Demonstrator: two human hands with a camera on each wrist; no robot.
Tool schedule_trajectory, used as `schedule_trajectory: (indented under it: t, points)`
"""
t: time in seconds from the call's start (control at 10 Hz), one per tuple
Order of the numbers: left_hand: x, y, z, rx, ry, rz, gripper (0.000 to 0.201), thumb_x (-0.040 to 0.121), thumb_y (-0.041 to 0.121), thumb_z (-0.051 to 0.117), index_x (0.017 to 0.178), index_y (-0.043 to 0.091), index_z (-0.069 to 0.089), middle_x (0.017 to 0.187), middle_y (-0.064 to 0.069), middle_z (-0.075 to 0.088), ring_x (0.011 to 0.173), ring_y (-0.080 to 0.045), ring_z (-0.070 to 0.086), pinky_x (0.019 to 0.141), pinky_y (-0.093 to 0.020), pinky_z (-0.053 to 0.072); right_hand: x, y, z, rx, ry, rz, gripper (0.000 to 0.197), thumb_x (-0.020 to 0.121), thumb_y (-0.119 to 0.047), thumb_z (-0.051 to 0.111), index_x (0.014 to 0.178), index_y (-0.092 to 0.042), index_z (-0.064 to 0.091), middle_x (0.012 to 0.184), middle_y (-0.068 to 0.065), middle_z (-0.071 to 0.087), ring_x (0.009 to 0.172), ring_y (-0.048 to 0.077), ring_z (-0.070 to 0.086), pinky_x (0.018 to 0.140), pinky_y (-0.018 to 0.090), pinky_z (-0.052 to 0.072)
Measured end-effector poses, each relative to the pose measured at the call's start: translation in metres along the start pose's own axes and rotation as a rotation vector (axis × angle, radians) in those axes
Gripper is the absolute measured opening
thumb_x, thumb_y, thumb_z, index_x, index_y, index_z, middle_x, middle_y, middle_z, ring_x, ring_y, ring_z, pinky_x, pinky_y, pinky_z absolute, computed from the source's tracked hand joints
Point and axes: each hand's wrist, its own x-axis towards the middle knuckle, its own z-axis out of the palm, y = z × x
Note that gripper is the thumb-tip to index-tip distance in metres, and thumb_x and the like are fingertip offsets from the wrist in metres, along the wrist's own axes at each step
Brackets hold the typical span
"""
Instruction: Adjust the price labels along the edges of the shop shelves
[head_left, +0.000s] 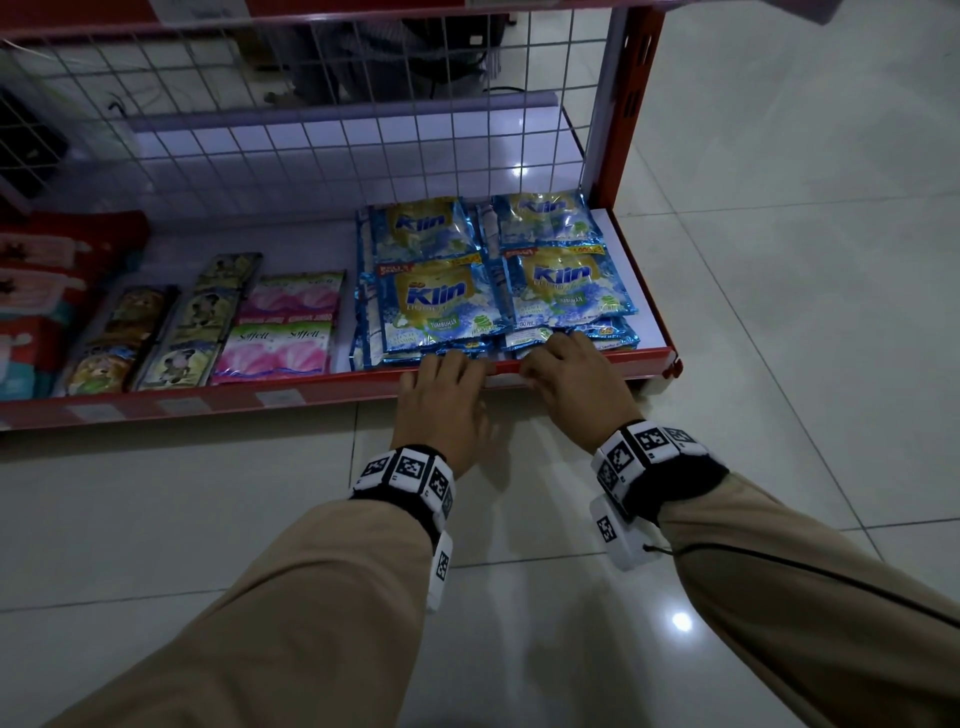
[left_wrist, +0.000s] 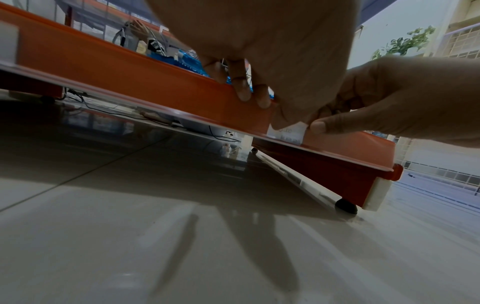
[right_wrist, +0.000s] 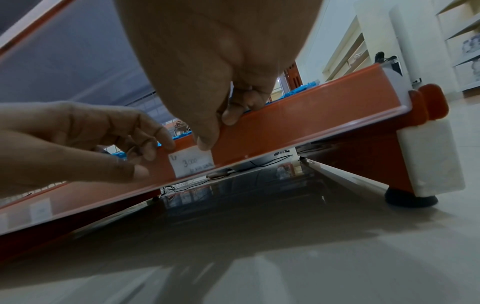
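The white price label (right_wrist: 191, 164) sits in the clear strip on the red shelf edge (right_wrist: 298, 121), below the blue detergent sachets (head_left: 441, 301). The left hand (head_left: 441, 400) and right hand (head_left: 576, 384) flank it; each grip curls over the edge, thumbs pressed beside the label. By my reading, this label is mid-adjustment, while the others (head_left: 278, 397) further left await attention. The low shelf stands on glossy floor tiles (head_left: 779, 312) in a dim shop.
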Motion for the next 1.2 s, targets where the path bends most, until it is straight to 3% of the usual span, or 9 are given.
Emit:
schedule_trajectory:
  t: [0.6,0.8,1.0,1.1,1.2]
  points:
    - [-0.003,0.000,-0.002,-0.009,0.045,0.027,0.042,0.077,0.026,0.060,0.118,0.026,0.054,0.107,0.000,0.054,0.099,-0.024,0.048,0.078,-0.036,0.033,-0.008,0.006,0.007,0.030,0.141,-0.048,0.015,0.086,-0.007,0.061,0.100,-0.008,0.069,0.094,0.013,0.062,0.089,0.033,0.052,0.070,0.037,0.042]
    - [-0.007,-0.005,-0.006,-0.103,0.081,0.038,0.019,0.080,0.018,0.059,0.099,0.014,0.062,0.106,-0.006,0.057,0.095,-0.026,0.050,0.080,-0.037,0.040,-0.016,0.008,0.004,0.084,0.191,-0.057,0.013,0.087,-0.004,0.058,0.097,-0.005,0.066,0.098,0.014,0.062,0.091,0.033,0.052,0.072,0.041,0.046]
    - [-0.022,0.002,-0.015,-0.123,0.016,0.059,0.029,0.080,0.016,0.059,0.107,0.009,0.067,0.124,-0.010,0.059,0.112,-0.031,0.053,0.091,-0.038,0.043,-0.027,0.009,0.002,0.097,0.197,-0.030,0.016,0.085,-0.005,0.061,0.099,0.002,0.064,0.107,0.019,0.059,0.098,0.035,0.054,0.068,0.044,0.052]
    - [-0.031,0.002,-0.023,-0.074,-0.142,0.042,0.043,0.085,0.026,0.056,0.126,0.012,0.057,0.144,-0.008,0.044,0.130,-0.027,0.041,0.103,-0.036,0.036,-0.032,0.005,-0.003,0.069,0.163,-0.039,0.019,0.083,-0.007,0.064,0.100,0.001,0.063,0.106,0.019,0.060,0.098,0.036,0.055,0.069,0.041,0.054]
    - [-0.031,0.001,-0.033,-0.046,-0.154,0.026,0.051,0.086,0.033,0.055,0.134,0.017,0.048,0.148,-0.005,0.037,0.134,-0.025,0.035,0.105,-0.037,0.035,-0.031,0.009,-0.017,0.054,0.178,-0.047,0.018,0.082,-0.007,0.064,0.099,-0.001,0.064,0.103,0.017,0.061,0.095,0.036,0.056,0.070,0.039,0.051]
